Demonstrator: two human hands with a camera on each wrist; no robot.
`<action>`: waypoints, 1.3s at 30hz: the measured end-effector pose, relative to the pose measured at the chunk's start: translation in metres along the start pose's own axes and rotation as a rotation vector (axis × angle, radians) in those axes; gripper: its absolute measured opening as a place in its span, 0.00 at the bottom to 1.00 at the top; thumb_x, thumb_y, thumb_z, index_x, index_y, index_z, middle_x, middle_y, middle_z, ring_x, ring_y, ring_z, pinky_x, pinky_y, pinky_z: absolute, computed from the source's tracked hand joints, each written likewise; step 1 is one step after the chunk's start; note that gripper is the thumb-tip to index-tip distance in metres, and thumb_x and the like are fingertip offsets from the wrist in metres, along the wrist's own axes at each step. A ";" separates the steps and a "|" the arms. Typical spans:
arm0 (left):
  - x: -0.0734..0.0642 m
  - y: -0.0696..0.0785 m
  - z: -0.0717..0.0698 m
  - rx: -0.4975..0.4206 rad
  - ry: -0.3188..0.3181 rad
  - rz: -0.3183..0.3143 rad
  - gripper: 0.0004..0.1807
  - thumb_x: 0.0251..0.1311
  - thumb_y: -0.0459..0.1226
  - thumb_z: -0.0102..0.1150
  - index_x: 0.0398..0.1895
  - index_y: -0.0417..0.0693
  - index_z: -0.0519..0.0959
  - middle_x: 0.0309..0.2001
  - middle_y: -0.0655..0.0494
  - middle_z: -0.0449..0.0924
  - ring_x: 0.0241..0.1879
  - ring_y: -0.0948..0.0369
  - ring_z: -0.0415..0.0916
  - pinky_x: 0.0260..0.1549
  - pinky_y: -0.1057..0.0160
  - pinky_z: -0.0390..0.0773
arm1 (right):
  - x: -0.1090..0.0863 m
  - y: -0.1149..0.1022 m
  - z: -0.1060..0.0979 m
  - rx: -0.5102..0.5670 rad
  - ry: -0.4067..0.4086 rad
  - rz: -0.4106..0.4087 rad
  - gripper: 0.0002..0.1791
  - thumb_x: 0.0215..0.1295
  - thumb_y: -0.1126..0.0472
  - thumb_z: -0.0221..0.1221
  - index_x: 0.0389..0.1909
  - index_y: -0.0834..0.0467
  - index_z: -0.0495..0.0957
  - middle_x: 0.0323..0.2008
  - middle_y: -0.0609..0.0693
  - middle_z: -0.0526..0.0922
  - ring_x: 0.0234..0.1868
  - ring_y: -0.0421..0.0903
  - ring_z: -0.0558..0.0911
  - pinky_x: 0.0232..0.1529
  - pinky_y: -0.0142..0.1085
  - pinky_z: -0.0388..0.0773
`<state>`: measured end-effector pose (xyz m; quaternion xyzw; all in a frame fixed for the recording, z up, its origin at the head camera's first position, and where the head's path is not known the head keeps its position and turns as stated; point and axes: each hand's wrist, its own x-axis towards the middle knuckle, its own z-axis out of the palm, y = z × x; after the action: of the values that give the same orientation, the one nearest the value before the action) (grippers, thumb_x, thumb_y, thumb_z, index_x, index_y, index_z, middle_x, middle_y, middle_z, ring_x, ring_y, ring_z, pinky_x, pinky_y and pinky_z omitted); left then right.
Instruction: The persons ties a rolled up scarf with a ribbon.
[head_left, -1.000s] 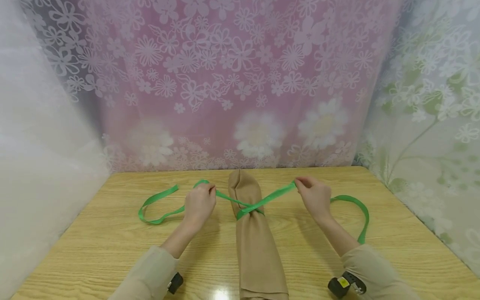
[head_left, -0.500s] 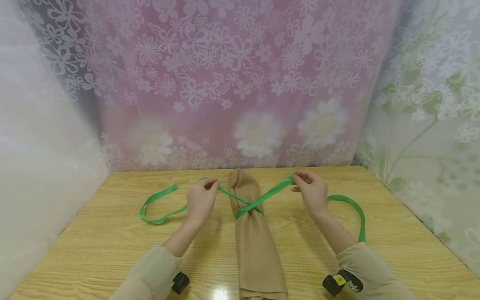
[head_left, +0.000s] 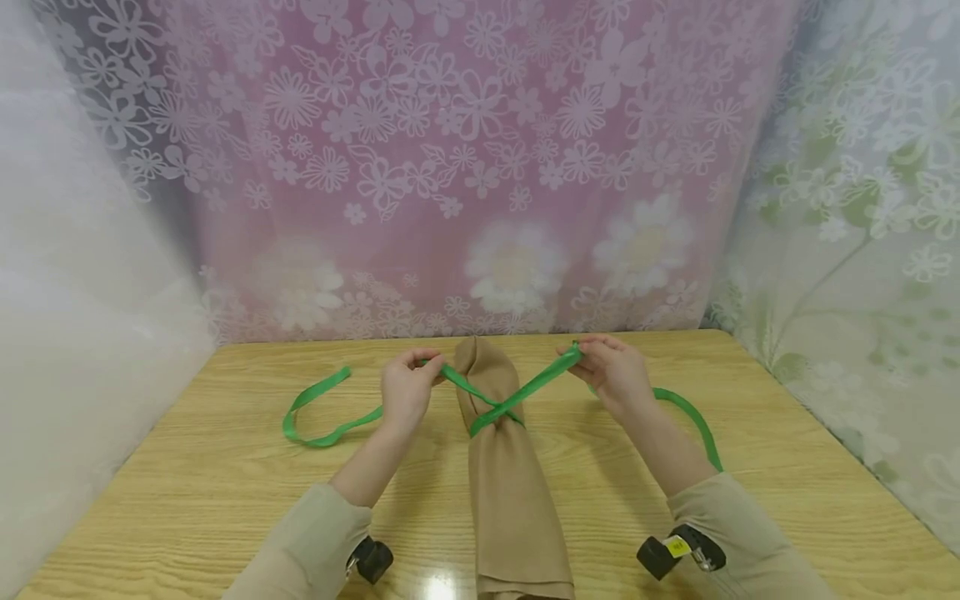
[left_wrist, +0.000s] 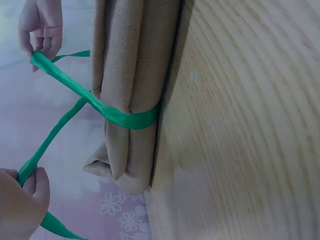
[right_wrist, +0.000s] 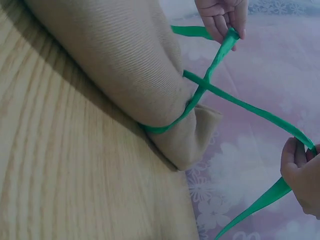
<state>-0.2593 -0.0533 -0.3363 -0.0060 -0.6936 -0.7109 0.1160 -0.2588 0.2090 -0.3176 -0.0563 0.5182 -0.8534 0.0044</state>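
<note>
A long folded bundle of tan cloth [head_left: 517, 508] lies lengthwise on the table, cinched near its far end by a green ribbon [head_left: 536, 385]. On top of the bundle the two ribbon lengths cross. My left hand [head_left: 406, 390] pinches one length left of the bundle, raised above the table. On the other side my right hand [head_left: 619, 379] pinches the second length between thumb and fingers. Both lengths run fairly straight from the crossing to the hands. In the left wrist view, the green ribbon [left_wrist: 132, 120] wraps against the side of the tan cloth [left_wrist: 135, 65].
Loose ribbon tails trail from both hands, the left one curling on the wooden table [head_left: 187, 492]. A flowered pink curtain [head_left: 480, 167] hangs behind the table, with pale sheets at both sides. Black wrist cameras sit under both sleeves.
Both hands have moved inward toward the bundle and slightly up, still pinching the ribbon. The right hand has turned, its fingers now gathered at the ribbon. The cloth stays in place.
</note>
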 end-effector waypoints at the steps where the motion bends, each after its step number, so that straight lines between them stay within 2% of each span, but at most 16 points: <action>1: 0.000 0.001 0.000 -0.006 -0.017 0.000 0.08 0.59 0.26 0.55 0.39 0.27 0.76 0.35 0.45 0.76 0.31 0.60 0.79 0.40 0.63 0.79 | 0.000 -0.001 0.000 0.005 -0.009 0.012 0.14 0.67 0.74 0.45 0.29 0.61 0.77 0.27 0.52 0.80 0.34 0.46 0.84 0.46 0.39 0.77; 3: 0.000 0.003 0.000 -0.010 -0.050 -0.003 0.08 0.60 0.26 0.54 0.40 0.28 0.75 0.33 0.44 0.77 0.33 0.58 0.80 0.41 0.62 0.79 | 0.001 -0.003 0.001 0.009 -0.020 0.034 0.13 0.67 0.74 0.45 0.29 0.62 0.76 0.29 0.52 0.79 0.34 0.46 0.84 0.45 0.40 0.78; 6: 0.000 0.004 0.000 0.014 -0.100 0.002 0.08 0.62 0.26 0.51 0.41 0.28 0.74 0.34 0.41 0.77 0.35 0.54 0.81 0.44 0.60 0.78 | 0.003 -0.005 0.001 -0.048 -0.024 0.062 0.12 0.67 0.72 0.47 0.29 0.60 0.77 0.30 0.51 0.77 0.33 0.45 0.83 0.43 0.37 0.78; 11: 0.002 0.007 0.000 0.091 -0.150 -0.018 0.10 0.63 0.28 0.51 0.45 0.31 0.74 0.36 0.43 0.74 0.36 0.54 0.79 0.46 0.56 0.76 | 0.006 -0.006 0.000 -0.321 -0.045 0.078 0.05 0.67 0.68 0.51 0.37 0.60 0.75 0.35 0.50 0.74 0.31 0.41 0.79 0.41 0.32 0.76; 15: 0.004 0.009 0.000 0.116 -0.192 -0.037 0.11 0.62 0.28 0.52 0.46 0.32 0.73 0.32 0.49 0.73 0.32 0.58 0.77 0.47 0.55 0.75 | 0.008 -0.007 -0.001 -0.539 -0.070 0.066 0.12 0.68 0.66 0.50 0.48 0.69 0.70 0.42 0.53 0.72 0.35 0.41 0.77 0.42 0.32 0.75; 20: 0.002 0.011 0.001 0.142 -0.270 -0.004 0.14 0.59 0.25 0.52 0.49 0.30 0.71 0.27 0.50 0.74 0.28 0.57 0.77 0.51 0.52 0.71 | 0.009 -0.008 -0.003 -0.742 -0.075 0.031 0.19 0.66 0.65 0.52 0.54 0.72 0.67 0.37 0.54 0.77 0.33 0.41 0.77 0.39 0.33 0.75; 25: 0.000 0.014 0.001 0.202 -0.288 0.012 0.18 0.58 0.26 0.54 0.52 0.31 0.69 0.27 0.52 0.76 0.28 0.59 0.76 0.54 0.48 0.67 | 0.010 -0.006 -0.004 -0.882 -0.088 -0.004 0.20 0.63 0.67 0.53 0.55 0.72 0.68 0.33 0.58 0.78 0.31 0.45 0.78 0.39 0.36 0.75; 28: -0.001 0.015 0.001 0.287 -0.285 0.033 0.17 0.58 0.25 0.54 0.52 0.31 0.71 0.27 0.51 0.77 0.27 0.58 0.77 0.48 0.53 0.73 | 0.010 -0.004 -0.003 -0.974 -0.091 -0.033 0.20 0.61 0.69 0.54 0.54 0.71 0.69 0.34 0.61 0.77 0.31 0.49 0.79 0.45 0.44 0.73; 31: 0.000 0.014 0.002 0.417 -0.286 0.077 0.15 0.57 0.24 0.55 0.48 0.31 0.73 0.28 0.50 0.77 0.26 0.56 0.78 0.35 0.63 0.77 | 0.009 -0.003 -0.002 -1.074 -0.083 -0.058 0.19 0.59 0.70 0.54 0.52 0.70 0.71 0.37 0.61 0.78 0.31 0.50 0.79 0.46 0.48 0.72; 34: 0.000 0.014 0.003 0.517 -0.290 0.110 0.11 0.55 0.24 0.54 0.43 0.32 0.76 0.28 0.49 0.77 0.23 0.57 0.78 0.19 0.70 0.71 | 0.007 -0.004 0.000 -1.145 -0.088 -0.075 0.17 0.59 0.70 0.54 0.51 0.69 0.73 0.41 0.62 0.78 0.29 0.47 0.80 0.39 0.43 0.75; 39: 0.000 0.018 0.005 0.575 -0.289 0.129 0.09 0.54 0.23 0.53 0.39 0.34 0.78 0.27 0.51 0.77 0.15 0.64 0.71 0.11 0.73 0.61 | 0.005 -0.005 0.006 -1.200 -0.095 -0.062 0.16 0.59 0.70 0.53 0.50 0.67 0.75 0.43 0.62 0.78 0.30 0.51 0.81 0.32 0.38 0.75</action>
<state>-0.2568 -0.0490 -0.3188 -0.1177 -0.8733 -0.4691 0.0584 -0.2626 0.2058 -0.3102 -0.1023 0.9067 -0.4080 -0.0300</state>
